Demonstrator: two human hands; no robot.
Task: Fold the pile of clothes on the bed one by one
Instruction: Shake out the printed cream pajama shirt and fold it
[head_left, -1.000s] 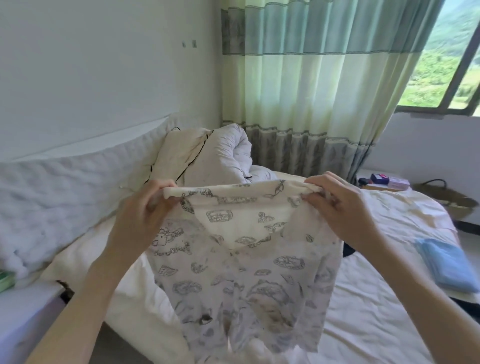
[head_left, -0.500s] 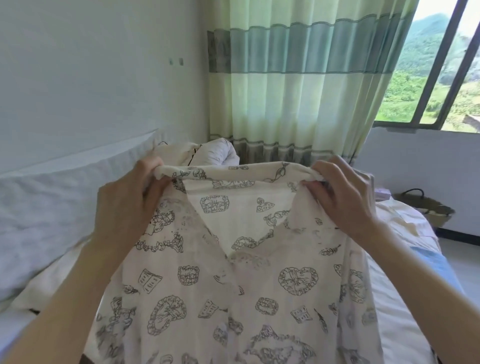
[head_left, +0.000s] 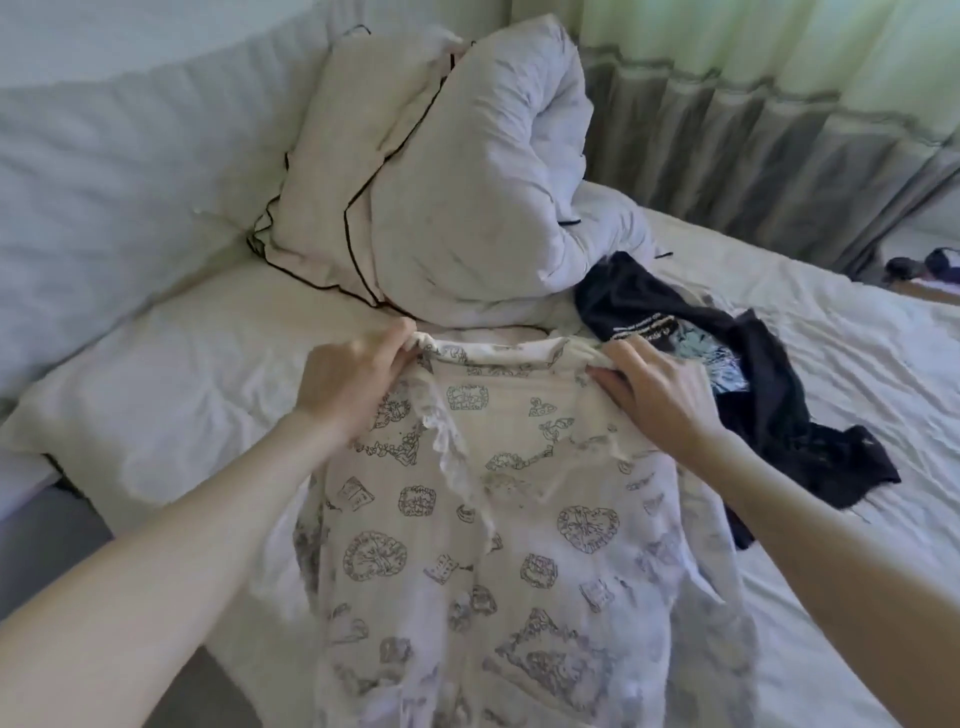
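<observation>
Bed (head_left: 171, 384): shirt (head_left: 498, 519) lengthwise, collar headboardward

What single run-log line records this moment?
step: lay out | left hand: grips printed shirt collar | right hand: grips collar | dark garment: unfolded on bed

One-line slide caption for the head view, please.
Both hands, left and right, pinch the printed shirt at its shoulders beside dark clothes.

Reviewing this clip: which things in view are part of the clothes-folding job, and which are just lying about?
Part of the job:
- printed white shirt, held at the shoulders by the left hand and right hand
- dark garment crumpled on the bed, not yet folded

Just lying about:
- rolled white duvet
- pillow with black piping
- curtain
</observation>
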